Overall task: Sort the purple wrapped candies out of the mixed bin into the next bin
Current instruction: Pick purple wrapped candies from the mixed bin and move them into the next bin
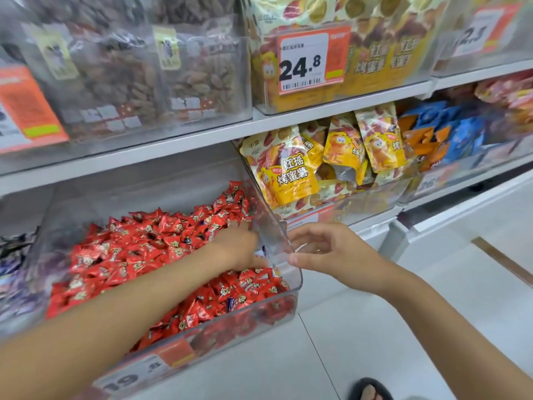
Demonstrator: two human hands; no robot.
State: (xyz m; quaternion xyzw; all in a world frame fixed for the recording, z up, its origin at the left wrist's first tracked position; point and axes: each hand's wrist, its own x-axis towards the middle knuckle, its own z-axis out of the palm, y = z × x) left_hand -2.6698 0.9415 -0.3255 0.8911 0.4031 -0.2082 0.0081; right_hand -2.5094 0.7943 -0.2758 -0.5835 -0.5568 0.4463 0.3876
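Left hand point(239, 246) dug into crinkly red wrappers point(121, 255), clear plastic mixed bin point(297, 284), frame centre; grip hidden, cannot tell. Right hand point(326, 249) loosely curled, empty, beside bin's glossy wall.

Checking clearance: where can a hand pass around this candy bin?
Free: above the candies toward the back wall, under the shelf; over the floor right of the bin. Crowded: the right wall, between left hand and right hand.

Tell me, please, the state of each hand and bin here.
mixed bin: open-topped, heaped with red candies.
purple candy: lying among the red ones.
left hand: inside that bin, on the candies; hold unclear.
right hand: open, empty, outside the bin's right wall.
next bin: blurred, holds purple wrappers.
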